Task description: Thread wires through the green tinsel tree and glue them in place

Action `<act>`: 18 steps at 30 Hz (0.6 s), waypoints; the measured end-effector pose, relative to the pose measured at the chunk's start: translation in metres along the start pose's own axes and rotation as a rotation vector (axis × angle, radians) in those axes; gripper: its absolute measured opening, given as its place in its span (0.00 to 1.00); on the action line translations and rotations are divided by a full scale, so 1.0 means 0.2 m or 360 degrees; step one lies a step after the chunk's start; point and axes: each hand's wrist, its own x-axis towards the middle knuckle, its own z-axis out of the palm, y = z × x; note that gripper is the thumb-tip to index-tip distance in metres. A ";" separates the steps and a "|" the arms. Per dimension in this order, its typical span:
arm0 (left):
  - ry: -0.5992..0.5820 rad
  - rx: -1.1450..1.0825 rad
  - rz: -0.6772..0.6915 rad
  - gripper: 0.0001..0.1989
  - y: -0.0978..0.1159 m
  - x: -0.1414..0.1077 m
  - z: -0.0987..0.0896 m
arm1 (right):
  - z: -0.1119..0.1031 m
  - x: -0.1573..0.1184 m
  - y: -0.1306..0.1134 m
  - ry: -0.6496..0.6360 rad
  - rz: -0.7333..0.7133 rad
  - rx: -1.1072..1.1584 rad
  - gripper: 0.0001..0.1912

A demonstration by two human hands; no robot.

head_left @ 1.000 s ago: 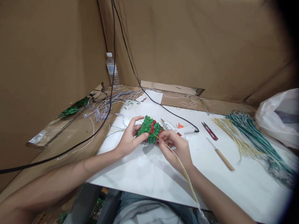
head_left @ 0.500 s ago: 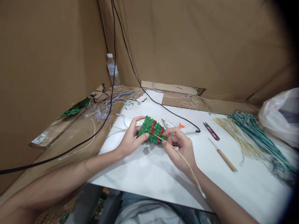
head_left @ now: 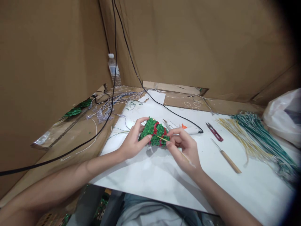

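Observation:
Between my two hands is a small green tinsel Christmas tree [head_left: 155,130] with red garland bands, tilted on its side above the white board. My left hand [head_left: 135,138] grips its left end, thumb in front and fingers behind. My right hand [head_left: 184,149] pinches a thin yellow wire [head_left: 162,138] against the front of the tree, near the red bands. The wire's tail lies across my right palm and wrist. Just behind the tree is a white glue gun [head_left: 190,129] with an orange trigger, partly hidden by my right hand.
Right of my hands lie dark red thread snips [head_left: 214,131] and a wooden-handled awl [head_left: 229,160]. Farther right are yellow wires [head_left: 249,141], green wires [head_left: 265,138] and a white plastic bag [head_left: 285,116]. A black cable [head_left: 131,62] hangs in front; tangled wired lights [head_left: 103,114] lie left.
The wire's loose tail below my right hand has become much shorter, drawn up toward the tree. Both hands and the tree stay in nearly the same place.

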 end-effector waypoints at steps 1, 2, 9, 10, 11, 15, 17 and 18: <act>-0.0007 0.0042 0.0001 0.24 0.00 0.00 0.00 | -0.01 0.00 -0.01 0.0049 -0.0057 -0.0018 0.05; -0.0020 0.0079 -0.0004 0.24 0.00 0.00 0.00 | -0.01 -0.01 -0.01 0.0080 -0.0095 -0.0037 0.05; -0.0057 0.0162 0.0071 0.23 -0.02 -0.01 -0.01 | -0.02 0.00 -0.02 0.0009 0.0030 -0.0055 0.03; -0.0048 0.0191 0.0094 0.23 -0.02 -0.01 -0.01 | -0.03 0.00 -0.02 -0.0006 0.0040 -0.0039 0.03; -0.0040 0.0220 0.0115 0.23 -0.02 -0.01 -0.01 | -0.03 0.00 -0.02 -0.0013 0.0040 -0.0025 0.03; -0.0048 0.0287 0.0160 0.23 -0.03 -0.01 -0.01 | -0.03 0.00 -0.02 -0.0085 0.0040 -0.0007 0.04; -0.0048 0.0271 0.0162 0.22 -0.03 -0.01 -0.01 | -0.02 0.01 -0.02 -0.0187 0.0094 -0.0002 0.03; -0.0047 0.0253 0.0161 0.22 -0.03 -0.01 -0.01 | -0.02 0.01 -0.01 -0.0226 0.0131 0.0004 0.02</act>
